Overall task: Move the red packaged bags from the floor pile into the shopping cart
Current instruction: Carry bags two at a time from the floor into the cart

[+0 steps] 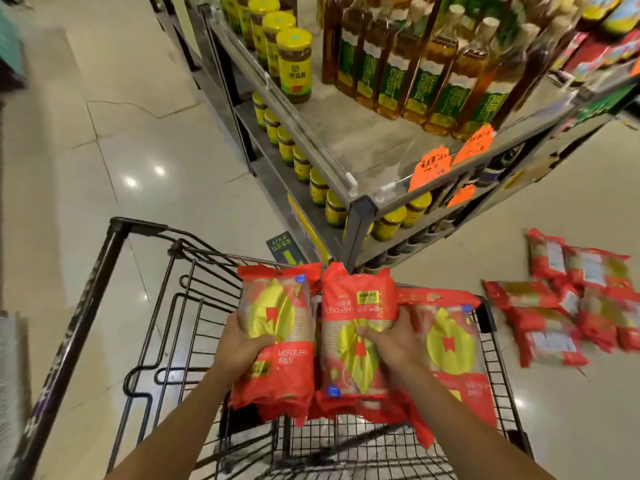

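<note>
Underfoot, floor (121,133): pale glossy tiles on which everything else stands.
Shelf unit (363,147): grey metal, ahead of my cart; yellow-lidded jars (294,64) on the left, bottles (433,74) of amber oil on top, orange price tags (433,168) on its front edge.
Shopping cart (100,265): black wire, directly below me, its far end near the shelf corner.
Floor pile (571,299): red packaged bags lying flat on the tiles, right of the cart and apart from it.
Right bag (450,341): red and gold, within the cart against its right wall.
Middle bag (356,306): over the basket, touching both neighbours.
Left bag (277,341): upright over the basket.
Right hand (394,341): my fingers curl round the middle bag's right edge, thumb on its face.
Left hand (239,344): grips the left bag's left edge.
</note>
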`<state>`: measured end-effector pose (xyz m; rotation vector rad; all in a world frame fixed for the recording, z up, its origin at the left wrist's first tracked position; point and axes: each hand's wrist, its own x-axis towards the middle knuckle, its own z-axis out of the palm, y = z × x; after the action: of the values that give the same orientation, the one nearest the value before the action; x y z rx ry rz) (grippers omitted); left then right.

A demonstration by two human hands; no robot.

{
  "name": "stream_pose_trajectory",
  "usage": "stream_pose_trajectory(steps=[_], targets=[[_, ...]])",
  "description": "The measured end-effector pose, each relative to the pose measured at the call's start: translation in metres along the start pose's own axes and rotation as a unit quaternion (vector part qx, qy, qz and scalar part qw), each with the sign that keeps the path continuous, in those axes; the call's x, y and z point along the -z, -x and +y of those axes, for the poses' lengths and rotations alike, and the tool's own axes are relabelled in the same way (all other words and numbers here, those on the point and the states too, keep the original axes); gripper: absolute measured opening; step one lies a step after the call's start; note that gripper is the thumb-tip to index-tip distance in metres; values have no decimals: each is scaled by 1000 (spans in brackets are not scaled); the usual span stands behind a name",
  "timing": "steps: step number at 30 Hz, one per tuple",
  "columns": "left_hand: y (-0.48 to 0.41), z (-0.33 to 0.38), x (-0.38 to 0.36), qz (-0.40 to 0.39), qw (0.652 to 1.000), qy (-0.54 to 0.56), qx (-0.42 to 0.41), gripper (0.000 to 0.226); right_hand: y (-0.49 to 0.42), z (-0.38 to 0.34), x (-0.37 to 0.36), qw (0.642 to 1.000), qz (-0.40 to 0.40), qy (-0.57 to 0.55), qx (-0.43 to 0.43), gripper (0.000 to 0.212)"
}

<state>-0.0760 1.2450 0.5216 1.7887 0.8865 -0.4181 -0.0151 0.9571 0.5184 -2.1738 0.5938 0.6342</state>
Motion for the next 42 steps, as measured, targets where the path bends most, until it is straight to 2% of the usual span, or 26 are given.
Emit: stream_pose_trajectory(steps=[2, 4, 10, 13, 18, 24, 28, 32, 37, 42], targets=[[9, 9, -1, 23, 998, -48, -36, 82, 10, -4, 2, 996, 50, 61, 41, 104], [23, 22, 0, 46, 989, -110, -92, 81, 17, -7, 0, 987, 78, 116, 78, 106], [50, 58, 25, 46, 932, -283, -223, 73, 51, -39, 13, 962, 110, 174, 179, 89], [64, 77, 37, 51, 888, -342, -303, 70, 79, -55, 25, 944, 138, 187, 236, 78], [129, 110, 45, 72, 782, -428, -447, 74, 153, -60, 51, 908, 209, 248, 267, 73], [231, 118, 50, 83, 668, -447, -589, 77, 278, -41, 81, 877, 305, 266, 258, 73], [299, 118, 27, 54, 606, -444, -658, 78, 350, -4, 104, 863, 376, 263, 210, 77], [370, 119, -9, 26, 558, -435, -706, 83, 405, 49, 137, 858, 415, 266, 141, 77], [452, 111, -66, 2, 482, -442, -757, 86, 463, 121, 182, 850, 458, 252, 72, 75], [528, 93, -138, -41, 439, -411, -798, 82, 522, 198, 222, 844, 490, 219, 7, 78]])
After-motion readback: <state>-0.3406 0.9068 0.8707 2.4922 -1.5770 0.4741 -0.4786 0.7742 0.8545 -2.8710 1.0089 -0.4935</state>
